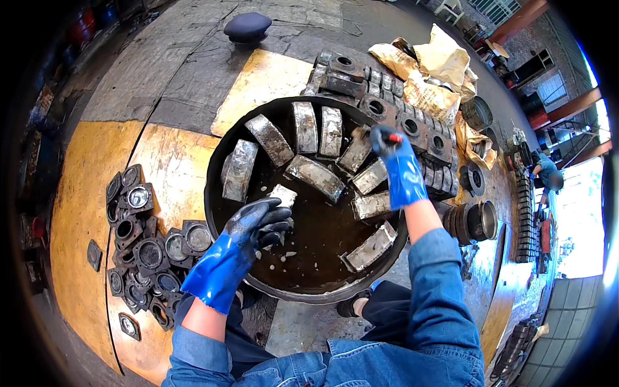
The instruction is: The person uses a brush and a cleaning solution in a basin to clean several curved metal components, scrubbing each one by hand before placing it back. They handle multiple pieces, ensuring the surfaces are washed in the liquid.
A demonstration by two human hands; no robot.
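Observation:
A wide round dark metal tub (303, 298) holds brown liquid and several curved silvery metal blocks (316, 177). My left hand (248, 238), in a blue glove with blackened fingers, hovers over the tub's left side. Its fingers are loosely bent and apart, with nothing visible in them. Just beyond the fingertips is a small pale chunk (284, 195). My right hand (398, 164), in a matching glove, is closed around a red-ended tool (394, 137) at the tub's right rim. A brownish, brush-like end (361, 134) shows beside those fingers, above a block; whether it belongs to the tool is unclear.
Several dark square castings with round openings (149, 255) are heaped left of the tub. Stacked dark metal parts (412, 127) crowd its far right rim, with torn paper sacks (442, 64) behind. A dark cap-like object (248, 28) lies far off. Another person (547, 171) is at far right.

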